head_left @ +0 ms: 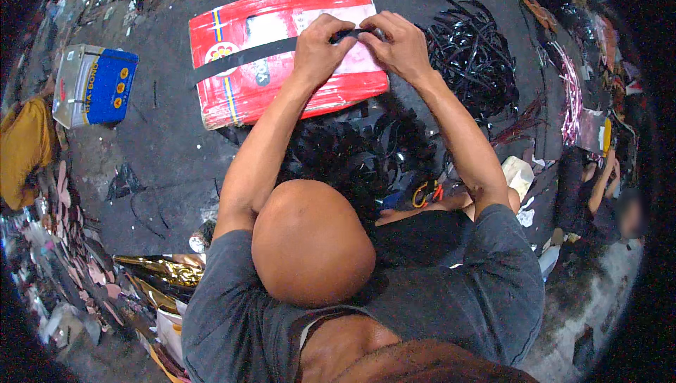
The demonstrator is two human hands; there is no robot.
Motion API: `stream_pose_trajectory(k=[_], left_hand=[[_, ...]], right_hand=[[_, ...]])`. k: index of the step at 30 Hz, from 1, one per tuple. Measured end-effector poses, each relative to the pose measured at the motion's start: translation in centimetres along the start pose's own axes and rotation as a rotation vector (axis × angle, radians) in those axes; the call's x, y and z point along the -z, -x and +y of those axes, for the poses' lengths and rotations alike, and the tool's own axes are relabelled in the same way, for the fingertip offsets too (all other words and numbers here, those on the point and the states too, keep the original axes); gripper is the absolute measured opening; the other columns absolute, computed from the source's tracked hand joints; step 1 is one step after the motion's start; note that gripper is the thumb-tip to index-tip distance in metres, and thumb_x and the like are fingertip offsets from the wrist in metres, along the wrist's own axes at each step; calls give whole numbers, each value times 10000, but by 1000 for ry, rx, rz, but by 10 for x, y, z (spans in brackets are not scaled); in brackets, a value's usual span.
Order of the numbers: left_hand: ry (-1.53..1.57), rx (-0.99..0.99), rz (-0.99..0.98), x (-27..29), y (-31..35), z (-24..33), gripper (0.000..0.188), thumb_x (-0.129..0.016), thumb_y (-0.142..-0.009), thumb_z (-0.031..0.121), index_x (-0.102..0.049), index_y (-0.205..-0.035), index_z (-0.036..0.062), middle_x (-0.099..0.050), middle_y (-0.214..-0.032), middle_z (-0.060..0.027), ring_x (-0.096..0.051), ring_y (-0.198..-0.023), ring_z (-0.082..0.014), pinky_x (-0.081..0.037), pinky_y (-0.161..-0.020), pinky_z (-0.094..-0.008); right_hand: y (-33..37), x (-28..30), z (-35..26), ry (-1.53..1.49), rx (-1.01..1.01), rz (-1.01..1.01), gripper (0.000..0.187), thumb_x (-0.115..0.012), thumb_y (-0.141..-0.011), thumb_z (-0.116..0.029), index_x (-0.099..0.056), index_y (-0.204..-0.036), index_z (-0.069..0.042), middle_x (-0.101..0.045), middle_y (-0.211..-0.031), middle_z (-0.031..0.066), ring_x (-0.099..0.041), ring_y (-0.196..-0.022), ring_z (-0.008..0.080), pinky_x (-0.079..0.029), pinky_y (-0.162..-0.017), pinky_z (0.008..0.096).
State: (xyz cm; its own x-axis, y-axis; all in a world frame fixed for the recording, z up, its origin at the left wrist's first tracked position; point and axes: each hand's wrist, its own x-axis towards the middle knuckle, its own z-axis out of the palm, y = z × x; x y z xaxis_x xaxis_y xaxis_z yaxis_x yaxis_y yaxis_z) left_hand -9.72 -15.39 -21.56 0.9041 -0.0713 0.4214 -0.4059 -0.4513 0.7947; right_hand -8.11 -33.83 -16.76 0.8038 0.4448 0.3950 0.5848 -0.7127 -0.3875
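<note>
A red and white flat box (pixel 282 94) with a shiny surface lies in front of me on the dark ground sheet. A black strip (pixel 246 56) runs across it from its left edge to my hands. My left hand (pixel 322 48) pinches the strip between thumb and fingers over the box's right part. Close beside it, my right hand (pixel 398 46) also pinches the strip, near the box's right edge. The two thumbs nearly meet, and the fingers partly hide the strip's right end.
A heap of black strips (pixel 472 59) lies right of the box, with black scraps (pixel 352 147) nearer me. Orange-handled pliers or cutters (pixel 422 194) rest by my leg. A blue and silver tin (pixel 95 87) stands at left. Another person (pixel 598 193) sits at far right.
</note>
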Motion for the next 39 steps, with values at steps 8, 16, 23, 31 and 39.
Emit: stream_pose_trajectory(k=[8,16,23,31,39], left_hand=[[-208,-187,29,-2,5,2,157,-740,-819,149,-744,-962,86,-671,-943,-80,-666,-832,-260,-547,-728,-357],[-33,-39,-19,2,-3,0,189,-784,-750,160,-750,-923,92,-677,-908,-56,-666,-840,-243,-542,-740,-348],[-24,2,-1,1,-3,0,152,-784,-754,166,-758,-878,83,-678,-871,-60,-670,-814,-231,-536,-739,-343],[-112,36,-2,-1,-5,-1,120,-743,-792,175,-746,-837,63,-682,-855,-79,-682,-767,-214,-536,-701,-323],[-164,1,-166,6,-25,2,145,-720,-785,163,-735,-841,30,-666,-819,-109,-674,-754,-233,-522,-690,-347]], right_hand=[[8,6,15,164,219,-33,199,-686,-861,-285,-684,-991,-134,-610,-935,38,-658,-830,243,-559,-661,380],[-4,17,24,72,310,-123,215,-707,-865,-227,-716,-1032,-92,-620,-997,64,-666,-827,245,-549,-676,356],[7,-5,32,-189,50,28,195,-768,-807,-232,-765,-965,-117,-622,-1001,60,-649,-805,225,-535,-702,332],[17,-41,34,-494,-349,164,180,-815,-744,-212,-776,-901,-133,-647,-843,57,-610,-790,187,-509,-690,307],[15,-40,23,-626,-541,143,194,-770,-795,-117,-672,-955,-70,-541,-822,-53,-520,-725,49,-426,-621,206]])
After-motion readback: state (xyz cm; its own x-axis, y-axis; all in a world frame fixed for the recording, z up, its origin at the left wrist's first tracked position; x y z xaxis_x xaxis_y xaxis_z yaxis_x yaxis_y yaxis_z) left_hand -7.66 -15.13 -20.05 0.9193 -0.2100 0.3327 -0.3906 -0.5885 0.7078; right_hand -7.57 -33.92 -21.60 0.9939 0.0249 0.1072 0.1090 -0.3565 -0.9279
